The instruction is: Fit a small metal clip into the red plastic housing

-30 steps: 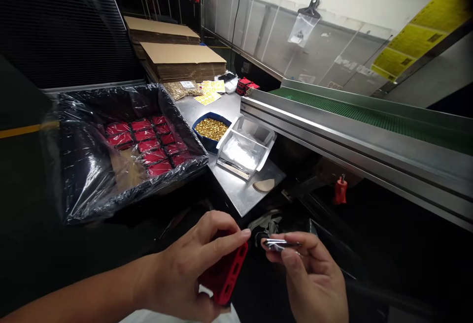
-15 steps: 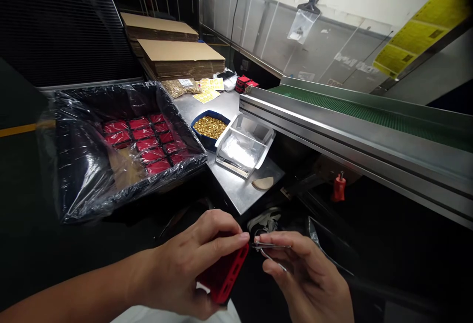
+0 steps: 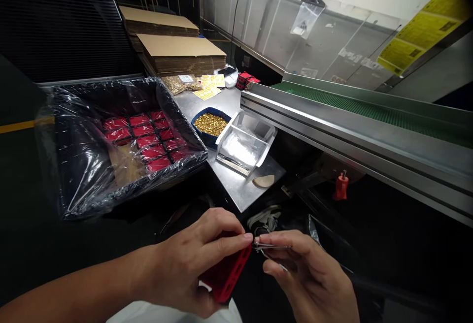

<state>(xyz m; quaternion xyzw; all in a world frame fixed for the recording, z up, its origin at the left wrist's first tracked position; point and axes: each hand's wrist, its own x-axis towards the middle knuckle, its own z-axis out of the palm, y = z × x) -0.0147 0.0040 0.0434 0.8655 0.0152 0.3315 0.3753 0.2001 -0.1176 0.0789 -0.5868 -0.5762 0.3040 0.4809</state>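
Observation:
My left hand (image 3: pixel 192 269) is wrapped round a small red plastic case (image 3: pixel 229 274), index finger stretched over its top edge. My right hand (image 3: pixel 306 276) pinches a thin clear plastic bag (image 3: pixel 271 247) by its mouth, held flat right against the red case's upper end. Both hands are low in front of me, below the steel table edge. Whether the case's end is inside the bag I cannot tell.
A plastic-lined box (image 3: pixel 79 175) holds rows of bagged red cases (image 3: pixel 146 138). On the steel table (image 3: pixel 240 190) stand a blue bowl of small brass parts (image 3: pixel 210 123) and a clear tray of bags (image 3: pixel 244 145). A green conveyor (image 3: pixel 369 113) runs on the right. Flat cardboard stacks (image 3: pixel 177 52) lie behind.
My right hand has brought the clear bag leftward until it meets the red case's end. The left hand has barely moved.

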